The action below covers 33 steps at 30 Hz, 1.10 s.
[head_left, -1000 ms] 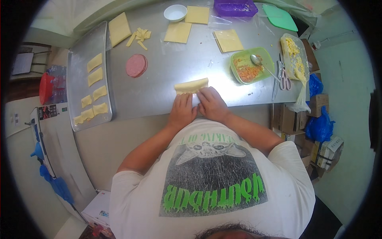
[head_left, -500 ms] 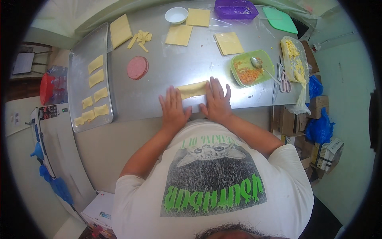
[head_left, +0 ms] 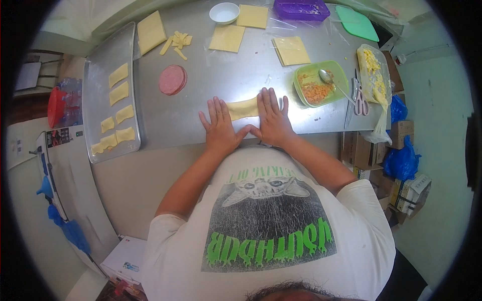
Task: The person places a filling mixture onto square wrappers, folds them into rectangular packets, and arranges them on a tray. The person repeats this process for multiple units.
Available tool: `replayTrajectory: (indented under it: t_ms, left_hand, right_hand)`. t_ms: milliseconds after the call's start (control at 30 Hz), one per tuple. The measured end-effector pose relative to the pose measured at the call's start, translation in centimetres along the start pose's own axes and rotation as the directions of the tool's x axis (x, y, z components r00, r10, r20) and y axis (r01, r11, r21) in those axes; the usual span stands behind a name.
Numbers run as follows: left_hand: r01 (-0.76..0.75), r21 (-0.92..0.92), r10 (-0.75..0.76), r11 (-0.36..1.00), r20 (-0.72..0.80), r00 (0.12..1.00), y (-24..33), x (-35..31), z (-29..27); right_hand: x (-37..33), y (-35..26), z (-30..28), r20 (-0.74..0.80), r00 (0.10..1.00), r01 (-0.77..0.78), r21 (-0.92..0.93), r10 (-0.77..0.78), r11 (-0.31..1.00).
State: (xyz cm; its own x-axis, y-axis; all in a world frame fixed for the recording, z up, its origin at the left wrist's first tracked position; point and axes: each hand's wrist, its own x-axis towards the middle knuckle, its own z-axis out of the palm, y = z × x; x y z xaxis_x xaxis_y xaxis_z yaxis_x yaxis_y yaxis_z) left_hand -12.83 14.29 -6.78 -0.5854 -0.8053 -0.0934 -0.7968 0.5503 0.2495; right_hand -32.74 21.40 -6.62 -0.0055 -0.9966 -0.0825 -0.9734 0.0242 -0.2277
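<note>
A folded rectangle of pale yellow pastry dough (head_left: 243,109) lies on the metal table near its front edge. My left hand (head_left: 220,125) rests flat over its left end, fingers stretched and spread a little. Over the right end lies my right hand (head_left: 273,120), also flat with straight fingers. Both thumbs point inward, their tips meeting or nearly so in front of the dough. The dough's two ends are hidden under my fingers. Behind my right hand stands a green container (head_left: 321,84) of orange filling with a spoon (head_left: 326,78) in it.
On the left, a metal tray (head_left: 138,100) holds several dough pieces. Pink round meat slices (head_left: 172,80), dough strips (head_left: 176,42) and dough sheets (head_left: 292,50) lie farther back. A white bowl (head_left: 224,13) and purple container (head_left: 301,10) stand behind. Scissors (head_left: 360,103) and a yellow-filled tray (head_left: 374,75) are right.
My hands have shifted slightly so that the thumbs come together in front of the dough. The fingers of my left hand have spread over its left end.
</note>
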Motion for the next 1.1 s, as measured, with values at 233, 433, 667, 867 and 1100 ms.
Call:
replayTrajectory:
  t_ms: [233,433,667,867,1100]
  left_hand:
    - [0.061,-0.011,-0.06,0.998,0.088,0.994,0.9,0.4,-1.3]
    - [0.061,-0.057,-0.064,0.996,-0.05,0.997,0.1,0.0,-0.6]
    - [0.018,-0.025,-0.017,1.0,0.041,0.999,0.1,0.5,-1.1]
    - [0.048,-0.01,-0.047,0.999,0.074,0.996,0.7,0.8,-1.7]
    - [0.009,-0.028,-0.009,1.0,-0.018,1.0,-0.5,-0.1,-0.7]
  right_hand:
    - [0.4,-0.2,-0.8,0.077,0.997,-0.029,-0.008,0.03,1.0]
    - [-0.3,0.1,-1.6,-0.009,0.998,-0.056,0.026,0.056,0.998]
    - [0.3,0.2,-0.5,0.019,1.0,-0.009,-0.039,0.009,0.999]
    - [0.5,0.3,-1.0,0.052,0.999,-0.007,-0.021,0.009,1.0]
    - [0.3,0.3,-2.1,0.021,1.0,-0.018,-0.025,0.019,1.0]
